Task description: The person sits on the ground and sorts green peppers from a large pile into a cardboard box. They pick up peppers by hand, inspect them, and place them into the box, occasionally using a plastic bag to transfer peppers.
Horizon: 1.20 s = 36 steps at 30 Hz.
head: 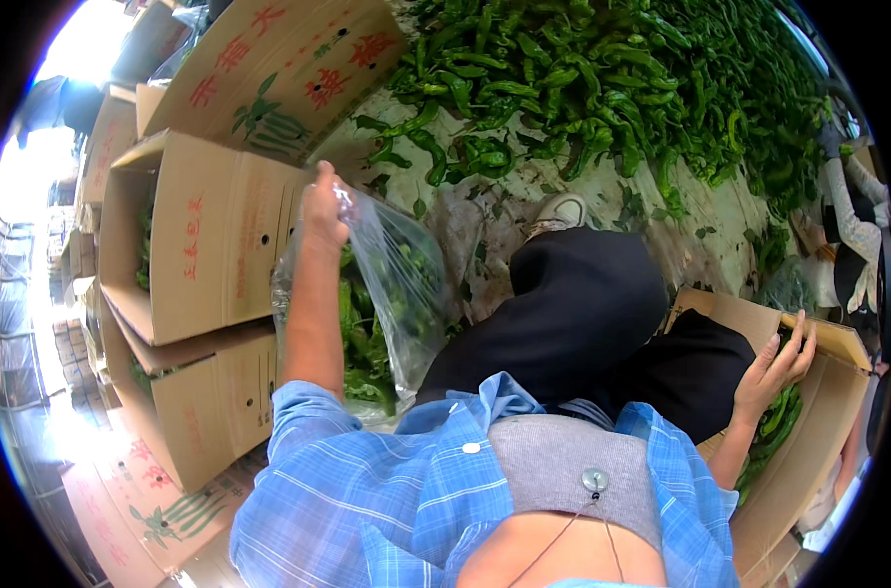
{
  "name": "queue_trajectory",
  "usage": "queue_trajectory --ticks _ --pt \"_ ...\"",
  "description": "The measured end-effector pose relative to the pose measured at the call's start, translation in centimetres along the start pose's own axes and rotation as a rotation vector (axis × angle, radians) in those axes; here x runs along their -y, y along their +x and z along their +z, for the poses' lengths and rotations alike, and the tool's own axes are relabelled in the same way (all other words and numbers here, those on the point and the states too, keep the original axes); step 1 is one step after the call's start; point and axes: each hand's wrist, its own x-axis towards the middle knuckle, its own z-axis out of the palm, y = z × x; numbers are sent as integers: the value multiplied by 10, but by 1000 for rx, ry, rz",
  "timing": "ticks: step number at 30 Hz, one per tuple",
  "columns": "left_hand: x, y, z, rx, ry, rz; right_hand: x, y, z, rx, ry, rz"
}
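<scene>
My left hand [326, 206] is shut on the upper edge of a clear plastic bag [409, 257], which is stretched up and partly open. Green peppers [361, 353] lie inside the bag, below my left forearm. At the right, my right hand [776, 364] is raised at the edge of an open cardboard box [820, 434], its fingers apart and nothing seen in them. More green peppers [776, 434] lie in that box, partly hidden by my right hand and wrist.
A large heap of green peppers [600, 81] spreads over the ground sheet ahead. Printed cardboard boxes [210, 242] stand stacked on the left, some holding peppers. My bent legs [585, 294] lie between bag and box. Another person's sleeved arm [850, 213] shows at the far right.
</scene>
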Motion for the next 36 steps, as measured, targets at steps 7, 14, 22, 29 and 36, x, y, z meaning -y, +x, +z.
queue_trajectory --ticks 7,14,22,29,36 --pt "-73 136 -32 -37 13 126 4 25 27 51 42 86" --pt "-65 202 -82 -212 8 144 1 26 31 50 131 159" --pt "93 -9 91 -265 762 581 16 19 15 3 19 43" --pt "140 31 143 26 1026 108 10 12 13 -28 136 64" --pt "202 -11 70 394 944 163 6 -6 9 -39 319 263"
